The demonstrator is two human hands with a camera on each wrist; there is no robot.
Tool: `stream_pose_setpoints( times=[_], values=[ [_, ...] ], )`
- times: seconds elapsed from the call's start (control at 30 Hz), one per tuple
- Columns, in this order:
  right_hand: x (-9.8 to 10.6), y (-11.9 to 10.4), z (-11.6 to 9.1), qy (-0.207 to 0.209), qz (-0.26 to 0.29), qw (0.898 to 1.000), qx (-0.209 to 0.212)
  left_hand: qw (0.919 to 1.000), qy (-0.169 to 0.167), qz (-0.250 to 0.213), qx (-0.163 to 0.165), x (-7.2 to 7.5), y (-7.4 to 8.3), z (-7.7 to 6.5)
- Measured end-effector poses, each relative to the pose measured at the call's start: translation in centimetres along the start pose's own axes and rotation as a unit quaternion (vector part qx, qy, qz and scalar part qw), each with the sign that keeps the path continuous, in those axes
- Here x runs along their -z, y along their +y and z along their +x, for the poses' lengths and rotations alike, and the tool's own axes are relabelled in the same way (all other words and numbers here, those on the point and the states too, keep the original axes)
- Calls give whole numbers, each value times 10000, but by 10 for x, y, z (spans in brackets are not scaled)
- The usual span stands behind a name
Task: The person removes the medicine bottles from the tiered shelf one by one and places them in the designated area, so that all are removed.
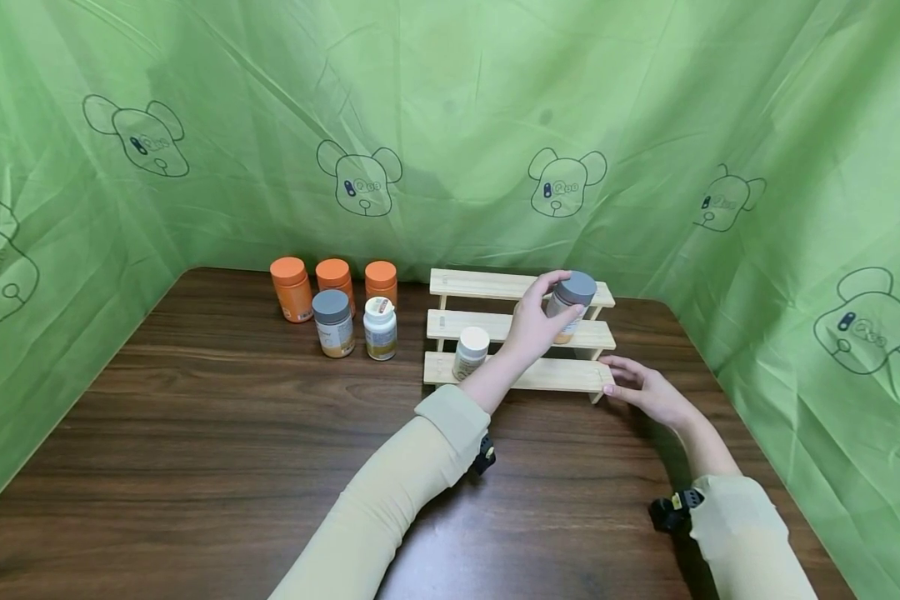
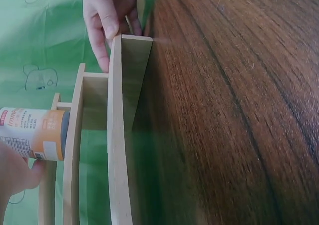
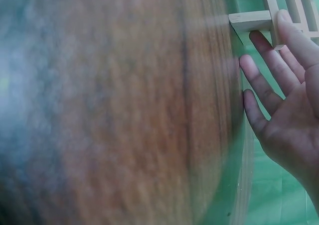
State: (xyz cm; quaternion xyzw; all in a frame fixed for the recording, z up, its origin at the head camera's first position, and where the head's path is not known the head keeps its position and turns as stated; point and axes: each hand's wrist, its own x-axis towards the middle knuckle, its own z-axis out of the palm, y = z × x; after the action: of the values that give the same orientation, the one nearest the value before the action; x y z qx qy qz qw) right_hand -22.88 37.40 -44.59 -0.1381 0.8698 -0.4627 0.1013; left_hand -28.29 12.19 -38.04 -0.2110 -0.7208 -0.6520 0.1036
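My left hand (image 1: 532, 327) grips a grey-lidded bottle (image 1: 576, 288) at the right part of the three-tier wooden shelf (image 1: 547, 375). The bottle stands upright at the middle tier; whether its base touches the board I cannot tell. In the left wrist view its white and orange label (image 2: 35, 130) shows beside the boards. At the lowest tier's right end, my right hand (image 1: 656, 396) pinches the board, thumb in front and fingers behind; the right wrist view shows the same hand (image 3: 294, 110) there. Toward the left of the lowest tier sits a white-lidded bottle (image 1: 471, 352).
Left of the shelf, on the dark wooden table (image 1: 232, 433), stand orange bottles (image 1: 294, 298), another grey-lidded bottle (image 1: 334, 327) and a white bottle (image 1: 380, 332). A green printed curtain (image 1: 465, 100) hangs behind the table and at its sides.
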Motion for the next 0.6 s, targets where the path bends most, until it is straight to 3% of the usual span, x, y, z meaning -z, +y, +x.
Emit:
stream_pose_setpoints(
  times=[0.6],
  values=[
    [1,0,0,14,-161,9999,30,9995,155,-274,-98,5,0,-6]
  ],
)
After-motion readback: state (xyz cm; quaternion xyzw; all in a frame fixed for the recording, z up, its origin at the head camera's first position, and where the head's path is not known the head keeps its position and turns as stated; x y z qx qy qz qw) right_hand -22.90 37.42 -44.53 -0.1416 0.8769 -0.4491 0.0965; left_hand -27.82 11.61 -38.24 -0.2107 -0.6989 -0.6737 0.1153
